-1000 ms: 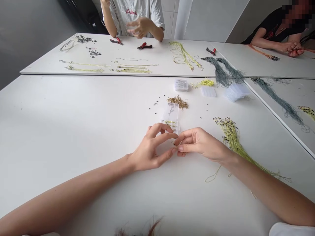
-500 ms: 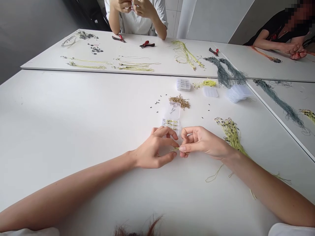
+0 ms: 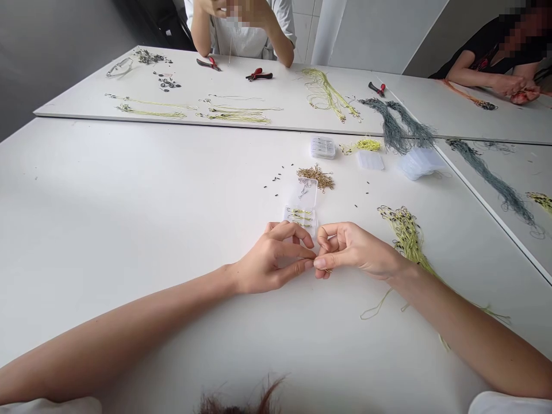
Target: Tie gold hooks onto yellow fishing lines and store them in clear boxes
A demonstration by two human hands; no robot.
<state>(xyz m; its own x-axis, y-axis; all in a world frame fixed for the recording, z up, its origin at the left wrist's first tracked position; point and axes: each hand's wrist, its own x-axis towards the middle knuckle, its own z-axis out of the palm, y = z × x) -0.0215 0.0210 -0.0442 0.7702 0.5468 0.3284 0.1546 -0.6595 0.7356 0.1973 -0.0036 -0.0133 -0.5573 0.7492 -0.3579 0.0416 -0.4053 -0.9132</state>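
Observation:
My left hand [image 3: 276, 257] and my right hand [image 3: 347, 252] meet at the fingertips, low over the table. The right thumb and fingers pinch a small bundle of thin yellow-green line with a metal end, mostly hidden by the fingers. My left thumb and index finger close on the bundle's left end. Just beyond the hands lies an open clear box [image 3: 301, 217] with hooks on yellow line in it. Its raised lid [image 3: 307, 192] has a few silver pieces in it. A heap of gold-coloured swivels [image 3: 317, 177] is behind the lid.
Yellow-green hooked lines [image 3: 405, 233] lie by my right forearm. Farther back are closed clear boxes [image 3: 322, 148], stacked clear lids [image 3: 418, 163], grey-green line bundles [image 3: 392, 129] and pliers [image 3: 259, 74]. Two people work at the far side.
My left thumb and index finger have come together on the bundle, which showed between the hands before. My right hand has stayed nearly still.

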